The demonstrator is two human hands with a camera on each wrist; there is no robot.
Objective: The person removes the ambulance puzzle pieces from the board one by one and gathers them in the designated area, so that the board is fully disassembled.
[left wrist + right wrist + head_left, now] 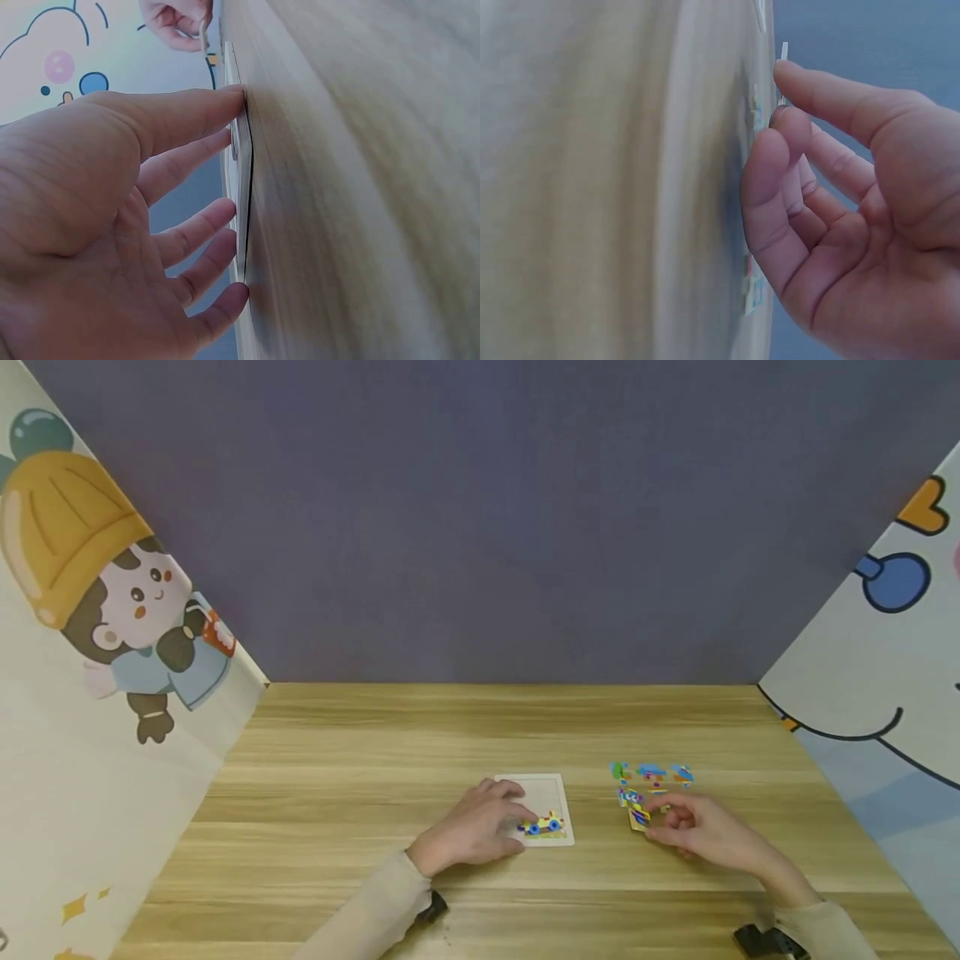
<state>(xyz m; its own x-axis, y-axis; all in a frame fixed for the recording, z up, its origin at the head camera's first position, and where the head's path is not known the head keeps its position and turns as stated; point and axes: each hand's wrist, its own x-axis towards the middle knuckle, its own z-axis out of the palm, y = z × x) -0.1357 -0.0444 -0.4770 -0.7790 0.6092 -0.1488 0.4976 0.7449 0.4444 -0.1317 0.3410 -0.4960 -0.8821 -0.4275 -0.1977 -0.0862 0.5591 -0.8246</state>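
Observation:
A square puzzle board (pixel 561 789) with a pale frame lies on the wooden table; a yellow vehicle picture with blue wheels (pixel 555 825) fills its near part. My left hand (pixel 468 827) rests on the board's left side, its fingers spread and gently bent. In the left wrist view, the thumb and fingertips touch along the edge of the board (pixel 244 172). To the right of the board, my right hand (pixel 697 831) pinches a small colourful puzzle piece (pixel 638 818) between thumb and index finger. The piece (pixel 784 51) shows edge-on in the right wrist view, raised off the table.
Several loose colourful puzzle pieces (pixel 651 772) lie just beyond my right hand. A dark grey panel (pixel 510 527) closes off the table's far side. Side walls with cartoon pictures (pixel 142 593) stand left and right. Each wrist wears a dark strap device (pixel 432 906).

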